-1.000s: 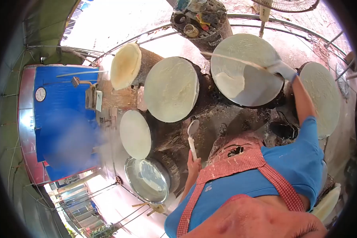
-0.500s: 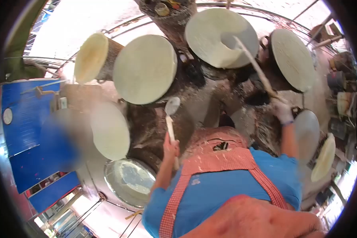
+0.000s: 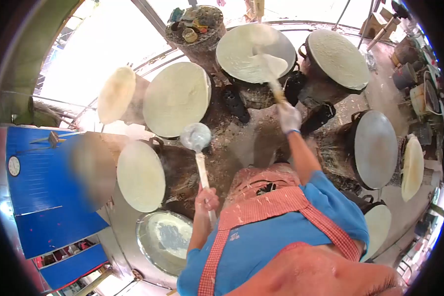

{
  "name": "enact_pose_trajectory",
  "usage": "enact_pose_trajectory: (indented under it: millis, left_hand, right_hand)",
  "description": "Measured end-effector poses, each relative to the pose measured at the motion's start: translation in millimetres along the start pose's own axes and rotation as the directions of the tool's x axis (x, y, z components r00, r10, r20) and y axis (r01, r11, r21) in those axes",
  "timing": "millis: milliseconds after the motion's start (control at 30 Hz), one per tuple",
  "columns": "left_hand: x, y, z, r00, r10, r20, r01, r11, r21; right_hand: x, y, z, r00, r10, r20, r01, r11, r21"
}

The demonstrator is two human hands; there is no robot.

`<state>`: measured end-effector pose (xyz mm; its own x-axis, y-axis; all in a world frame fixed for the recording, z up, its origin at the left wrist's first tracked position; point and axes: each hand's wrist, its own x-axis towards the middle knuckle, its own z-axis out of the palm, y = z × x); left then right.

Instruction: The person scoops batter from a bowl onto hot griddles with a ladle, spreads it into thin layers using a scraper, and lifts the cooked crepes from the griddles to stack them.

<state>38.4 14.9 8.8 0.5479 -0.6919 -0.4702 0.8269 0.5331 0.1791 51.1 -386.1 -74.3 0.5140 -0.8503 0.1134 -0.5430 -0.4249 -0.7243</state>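
My left hand (image 3: 206, 199) is closed round the pale handle of a ladle (image 3: 196, 136), whose round bowl is raised beside the left griddle. My gloved right hand (image 3: 289, 117) grips a long wooden spreader (image 3: 277, 89); its far end is blurred over the top middle griddle (image 3: 237, 54). Pale batter coats that griddle, with a thicker, smoother patch near the spreader. More batter covers the left griddle (image 3: 176, 98), the upper right griddle (image 3: 338, 59) and the lower left griddle (image 3: 141, 176). A grey griddle (image 3: 376, 149) at the right bears no batter layer.
A metal basin (image 3: 148, 237) with pale batter stands at lower left. Flat pale rounds sit at far left (image 3: 116, 95) and far right (image 3: 412, 168). Behind the griddles, a drum (image 3: 209, 45) holds jars and rags. Another pale griddle (image 3: 378, 229) is at lower right.
The view has shifted. My right hand has moved from the right side to the top middle griddle with the spreader. My left hand has raised the ladle, which appears larger.
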Motion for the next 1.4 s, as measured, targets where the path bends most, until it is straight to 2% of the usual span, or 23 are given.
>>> enact_pose_trajectory:
  millis: [67,133,200,267,400,467,533,567,600,633,733,800,867,933,967,1000,1033,1133,1200,1267,1333,1367,1400]
  left_hand:
    - [4,-3,9,0.985,-0.011,0.172,0.036,0.989,-0.141]
    - [5,-6,20,0.985,0.018,0.17,-0.003,0.996,-0.089]
    - [6,-10,26,0.992,0.053,0.113,-0.04,0.993,-0.113]
    - [11,-13,19,0.966,0.091,0.241,-0.063,0.991,-0.122]
    - [29,-15,23,0.965,0.047,0.259,0.007,0.979,-0.202]
    - [45,-14,30,0.962,0.022,0.274,0.046,0.969,-0.241]
    - [48,-13,33,0.977,-0.038,0.208,0.089,0.966,-0.244]
    - [52,-11,18,0.983,-0.01,0.181,0.013,1.0,-0.016]
    - [57,-11,23,0.983,-0.012,0.183,0.012,1.0,0.001]
    - [57,-13,27,0.987,-0.03,0.155,0.035,0.999,-0.032]
    - [71,-17,31,0.991,-0.112,0.075,0.12,0.985,-0.121]
    - [90,-22,23,0.98,-0.193,-0.049,0.177,0.955,-0.237]
    - [104,-29,26,0.971,-0.215,-0.105,0.181,0.948,-0.263]
    - [106,-36,28,0.977,-0.14,-0.161,0.125,0.987,-0.101]
    - [110,-38,33,0.98,-0.108,-0.168,0.103,0.994,-0.039]
    - [111,-42,47,0.969,-0.079,-0.235,0.09,0.995,0.033]
    - [106,-44,55,0.947,-0.051,-0.318,0.088,0.991,0.103]
    - [124,-46,45,0.948,-0.201,-0.249,0.162,0.973,-0.166]
    - [128,-52,44,0.947,-0.182,-0.264,0.161,0.982,-0.102]
    - [107,-43,44,0.944,-0.159,-0.291,0.16,0.987,-0.02]
    - [106,-48,43,0.974,-0.119,-0.191,0.157,0.968,0.196]
    - [108,-50,42,0.941,-0.081,-0.33,0.152,0.969,0.195]
    - [108,-46,36,0.934,-0.093,-0.346,0.166,0.968,0.189]
  right_hand:
    - [5,4,57,0.978,-0.204,0.031,0.2,0.975,0.096]
    - [7,-23,18,0.938,-0.147,0.313,0.218,0.955,-0.203]
    - [28,7,-3,0.957,-0.098,0.273,0.191,0.922,-0.336]
    - [50,31,-33,0.979,-0.094,0.179,0.153,0.923,-0.353]
    - [70,-8,-8,0.992,-0.125,0.033,0.121,0.988,0.092]
    - [64,9,25,0.913,-0.361,0.187,0.372,0.928,-0.022]
    - [51,22,4,0.939,-0.244,0.241,0.285,0.947,-0.151]
    - [58,39,-7,0.959,-0.246,0.137,0.267,0.95,-0.161]
    - [76,50,-22,0.965,-0.222,0.14,0.258,0.899,-0.355]
    - [95,63,-31,0.946,-0.316,0.077,0.322,0.876,-0.36]
    - [132,17,-34,0.992,-0.128,-0.013,0.127,0.989,-0.08]
    - [130,18,3,0.963,-0.27,0.017,0.271,0.962,-0.017]
    - [89,40,-5,0.832,-0.445,0.331,0.524,0.827,-0.205]
    - [67,60,-40,0.949,-0.171,0.266,0.223,0.958,-0.18]
    - [84,104,-23,0.972,-0.235,0.025,0.235,0.972,-0.016]
    - [115,104,-42,0.98,-0.082,0.184,0.115,0.977,-0.179]
    - [141,84,-47,0.987,-0.091,0.135,0.103,0.991,-0.084]
    - [249,37,-12,0.987,-0.106,0.12,0.107,0.994,-0.004]
    - [286,5,-1,0.995,0.074,0.065,-0.06,0.979,-0.196]
    - [277,7,-20,0.958,0.06,0.28,-0.147,0.942,0.302]
    - [234,24,4,0.987,0.077,0.142,-0.156,0.676,0.721]
    - [206,23,6,0.884,0.264,0.386,-0.464,0.597,0.654]
    - [185,32,37,0.975,0.044,0.218,-0.19,0.679,0.71]
